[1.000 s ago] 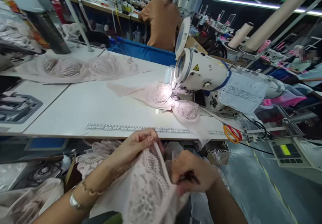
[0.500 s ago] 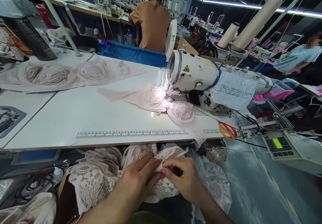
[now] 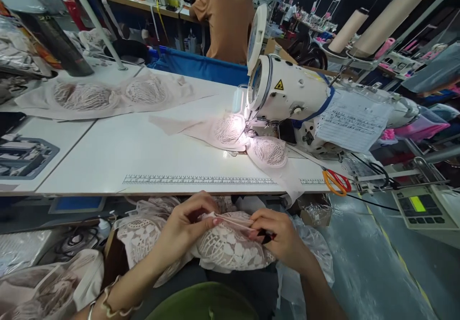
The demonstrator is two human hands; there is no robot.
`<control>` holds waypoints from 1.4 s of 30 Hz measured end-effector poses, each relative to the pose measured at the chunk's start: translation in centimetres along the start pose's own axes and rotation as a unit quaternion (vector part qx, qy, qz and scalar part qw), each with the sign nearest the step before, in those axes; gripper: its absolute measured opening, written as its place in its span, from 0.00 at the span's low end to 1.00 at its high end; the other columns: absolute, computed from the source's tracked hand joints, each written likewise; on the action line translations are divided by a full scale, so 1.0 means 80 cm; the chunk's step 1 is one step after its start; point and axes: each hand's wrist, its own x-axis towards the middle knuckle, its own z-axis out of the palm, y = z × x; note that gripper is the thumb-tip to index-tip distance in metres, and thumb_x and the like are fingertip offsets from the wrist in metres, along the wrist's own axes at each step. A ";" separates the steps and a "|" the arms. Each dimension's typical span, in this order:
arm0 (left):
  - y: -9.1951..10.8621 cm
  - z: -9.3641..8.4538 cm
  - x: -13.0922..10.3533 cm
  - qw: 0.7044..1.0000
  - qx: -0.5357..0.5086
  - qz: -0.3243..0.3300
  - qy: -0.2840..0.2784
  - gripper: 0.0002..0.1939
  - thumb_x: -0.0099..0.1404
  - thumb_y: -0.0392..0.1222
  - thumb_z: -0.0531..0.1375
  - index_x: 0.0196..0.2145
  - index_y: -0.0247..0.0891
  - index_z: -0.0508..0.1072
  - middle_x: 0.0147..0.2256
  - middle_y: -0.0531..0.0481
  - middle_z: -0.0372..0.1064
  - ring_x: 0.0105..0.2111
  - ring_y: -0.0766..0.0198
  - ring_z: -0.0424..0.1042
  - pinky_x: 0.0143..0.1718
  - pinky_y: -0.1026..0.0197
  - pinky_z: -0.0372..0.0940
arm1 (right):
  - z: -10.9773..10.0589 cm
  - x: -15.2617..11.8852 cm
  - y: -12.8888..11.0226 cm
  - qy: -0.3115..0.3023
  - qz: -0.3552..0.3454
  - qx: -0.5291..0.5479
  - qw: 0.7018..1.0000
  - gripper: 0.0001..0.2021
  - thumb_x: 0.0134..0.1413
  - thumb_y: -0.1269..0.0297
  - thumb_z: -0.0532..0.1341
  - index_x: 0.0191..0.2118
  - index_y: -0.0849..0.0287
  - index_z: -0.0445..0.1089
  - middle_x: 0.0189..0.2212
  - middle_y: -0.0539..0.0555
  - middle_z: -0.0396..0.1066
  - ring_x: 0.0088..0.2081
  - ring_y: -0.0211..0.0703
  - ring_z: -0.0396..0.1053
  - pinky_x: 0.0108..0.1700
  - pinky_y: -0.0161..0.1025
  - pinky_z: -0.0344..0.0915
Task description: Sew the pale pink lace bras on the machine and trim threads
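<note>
Below the table's front edge, a pale pink lace bra (image 3: 233, 248) is stretched between my two hands. My left hand (image 3: 189, 224) pinches its upper edge between thumb and fingers. About a palm's width away, my right hand (image 3: 282, 238) is closed on the same edge. Something small and dark shows within the right hand's fingers; its kind is mostly hidden. Another bra (image 3: 268, 152) lies on the table under the lit needle area of a white sewing machine (image 3: 287, 87). More lace pieces (image 3: 142, 238) are bunched beside my left forearm.
One more bra (image 3: 108, 95) lies at the table's far left. Orange-and-red-handled scissors (image 3: 336, 182) rest at the right of the table, near a control box (image 3: 420, 207). A printed ruler (image 3: 201, 180) runs along the front edge. A person in a brown shirt (image 3: 230, 20) sits beyond.
My hands have moved apart from close together, drawing the bra's edge out between them. The left hand has shifted left and up, the right hand slightly right. The view has shifted slightly.
</note>
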 end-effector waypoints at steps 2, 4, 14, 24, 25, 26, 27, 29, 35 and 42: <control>-0.004 -0.009 0.001 1.000 -0.020 0.001 0.009 0.04 0.61 0.37 0.68 0.28 0.39 0.78 0.32 0.48 0.70 0.35 0.60 0.71 0.36 0.62 0.66 | -0.014 -0.002 0.003 -0.039 0.043 0.067 0.996 0.14 0.63 0.61 0.64 0.27 0.59 0.75 0.30 0.55 0.74 0.26 0.37 0.69 0.25 0.32 0.61; -0.008 -0.016 0.001 0.999 -0.037 -0.002 0.018 0.04 0.60 0.36 0.69 0.28 0.40 0.79 0.33 0.48 0.71 0.35 0.61 0.71 0.36 0.63 0.66 | -0.024 -0.005 0.008 -0.067 0.057 0.103 0.991 0.16 0.63 0.56 0.64 0.26 0.59 0.76 0.30 0.55 0.74 0.23 0.35 0.65 0.22 0.32 0.59; -0.009 -0.019 -0.004 0.996 -0.018 0.009 0.087 0.05 0.58 0.34 0.70 0.28 0.43 0.80 0.34 0.50 0.72 0.37 0.63 0.71 0.37 0.65 0.66 | 0.015 -0.025 0.021 0.153 -0.105 -0.205 0.961 0.12 0.62 0.76 0.61 0.43 0.54 0.78 0.28 0.53 0.73 0.28 0.41 0.67 0.30 0.39 0.65; -0.002 -0.025 -0.010 1.000 0.018 -0.010 0.011 0.07 0.65 0.43 0.66 0.31 0.40 0.75 0.41 0.44 0.75 0.44 0.56 0.74 0.45 0.60 0.69 | 0.006 -0.003 0.016 0.166 -0.045 -0.122 0.978 0.08 0.63 0.71 0.62 0.33 0.55 0.75 0.32 0.53 0.78 0.33 0.44 0.68 0.35 0.43 0.64; -0.002 -0.026 -0.009 1.000 0.007 -0.019 0.012 0.08 0.67 0.45 0.65 0.31 0.40 0.74 0.39 0.45 0.75 0.42 0.57 0.74 0.43 0.61 0.68 | -0.001 -0.002 0.013 0.140 -0.033 -0.066 0.987 0.08 0.64 0.67 0.62 0.31 0.55 0.74 0.28 0.52 0.76 0.31 0.44 0.68 0.36 0.43 0.64; -0.002 -0.027 -0.008 1.000 -0.001 -0.023 0.012 0.10 0.68 0.46 0.64 0.31 0.40 0.73 0.36 0.46 0.75 0.39 0.59 0.74 0.40 0.63 0.68 | -0.008 -0.002 0.010 0.111 -0.021 -0.015 0.993 0.10 0.65 0.63 0.62 0.30 0.55 0.73 0.26 0.51 0.74 0.29 0.43 0.68 0.37 0.44 0.64; -0.003 -0.028 -0.007 1.000 -0.006 -0.022 0.013 0.11 0.68 0.47 0.63 0.31 0.40 0.73 0.34 0.48 0.73 0.36 0.61 0.73 0.37 0.65 0.67 | -0.014 -0.003 0.009 0.084 -0.008 0.025 0.996 0.12 0.65 0.60 0.62 0.29 0.54 0.73 0.25 0.50 0.73 0.28 0.42 0.68 0.40 0.45 0.65; -0.004 -0.028 -0.006 1.000 -0.010 -0.019 0.019 0.11 0.68 0.48 0.64 0.31 0.40 0.73 0.32 0.49 0.72 0.32 0.63 0.71 0.34 0.66 0.66 | -0.023 -0.006 0.010 0.062 0.011 0.068 0.996 0.14 0.65 0.55 0.62 0.28 0.54 0.73 0.26 0.50 0.74 0.28 0.42 0.70 0.47 0.49 0.65; -0.011 -0.024 -0.008 0.998 -0.006 -0.021 0.066 0.06 0.64 0.43 0.67 0.31 0.41 0.77 0.36 0.47 0.76 0.39 0.59 0.75 0.39 0.63 0.69 | -0.019 -0.011 0.021 0.152 0.050 0.040 0.986 0.12 0.62 0.57 0.65 0.28 0.55 0.71 0.28 0.52 0.76 0.30 0.44 0.71 0.40 0.45 0.65; -0.019 -0.021 -0.011 0.992 0.043 0.033 0.114 0.02 0.63 0.38 0.67 0.32 0.44 0.79 0.37 0.50 0.76 0.41 0.59 0.75 0.42 0.62 0.67 | -0.003 -0.008 0.019 0.234 0.031 -0.052 0.970 0.11 0.59 0.69 0.66 0.29 0.54 0.65 0.28 0.50 0.75 0.28 0.41 0.69 0.34 0.40 0.64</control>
